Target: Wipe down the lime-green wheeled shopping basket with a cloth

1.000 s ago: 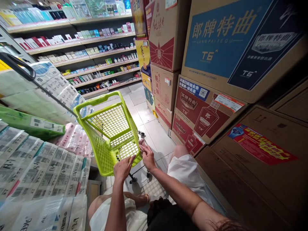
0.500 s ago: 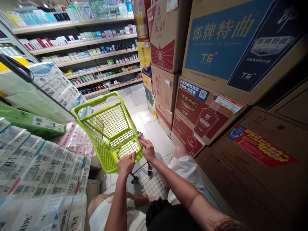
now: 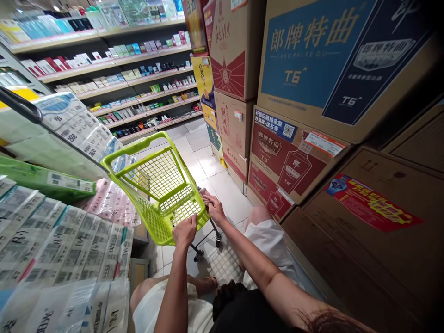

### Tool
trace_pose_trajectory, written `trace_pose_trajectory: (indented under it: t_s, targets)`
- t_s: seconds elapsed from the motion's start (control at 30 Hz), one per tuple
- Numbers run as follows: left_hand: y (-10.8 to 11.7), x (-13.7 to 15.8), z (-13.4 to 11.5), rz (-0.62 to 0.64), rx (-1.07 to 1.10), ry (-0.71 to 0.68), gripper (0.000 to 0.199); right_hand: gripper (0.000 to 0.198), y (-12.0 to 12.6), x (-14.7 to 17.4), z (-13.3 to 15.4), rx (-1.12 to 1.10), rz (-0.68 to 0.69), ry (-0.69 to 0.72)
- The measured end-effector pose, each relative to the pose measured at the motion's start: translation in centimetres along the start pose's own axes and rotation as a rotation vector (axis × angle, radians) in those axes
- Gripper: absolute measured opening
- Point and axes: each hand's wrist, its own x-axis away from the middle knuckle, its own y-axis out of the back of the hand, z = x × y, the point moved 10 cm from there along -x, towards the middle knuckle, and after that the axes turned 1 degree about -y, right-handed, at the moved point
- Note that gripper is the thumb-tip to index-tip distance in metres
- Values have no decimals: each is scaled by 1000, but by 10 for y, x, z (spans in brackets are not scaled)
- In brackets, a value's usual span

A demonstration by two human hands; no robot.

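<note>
A lime-green plastic shopping cart (image 3: 159, 199) with a mesh basket stands tilted in front of my knees. My left hand (image 3: 185, 229) is closed over the basket's near rim, thumb on top. On the cart's right side, my right hand (image 3: 213, 208) has its fingers bent together at the basket's outer edge; what the fingertips grip there is partly hidden. Nothing lies in the visible part of the basket. Dark castors (image 3: 218, 239) show below it on a thin metal frame. A long black handle (image 3: 22, 104) runs up to the left from the cart.
Stacked liquor cartons (image 3: 291, 162) rise close on the right. Wrapped tissue packs (image 3: 65, 240) crowd the left, beside a green pack (image 3: 45, 178). Shelves (image 3: 114, 83) of small boxed goods and bottles cross the far end. Pale floor tiles (image 3: 201, 159) run between.
The view has turned slightly, so the cartons and shelves sit farther left. Both hands stay at the basket, and my right fingers have shifted a little along its edge.
</note>
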Motion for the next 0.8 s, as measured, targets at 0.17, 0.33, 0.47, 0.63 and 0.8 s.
trace_pose_trajectory:
  t_s: [0.17,0.33,0.47,0.63,0.8]
  targets:
    - [1,0,-12,-3,19,9,68,50,6,0,13,33,-58,69]
    - [10,8,-6,0,25,-178,59,34,14,14,-34,181,-92,-145]
    - [10,14,30,30,-107,-213,58,41,7,3,-7,107,-51,-72]
    - [-1,16,47,101,-76,-101,67,48,13,17,41,-33,-102,117]
    - [-3,16,34,46,-91,-100,69,52,22,47,46,168,-114,197]
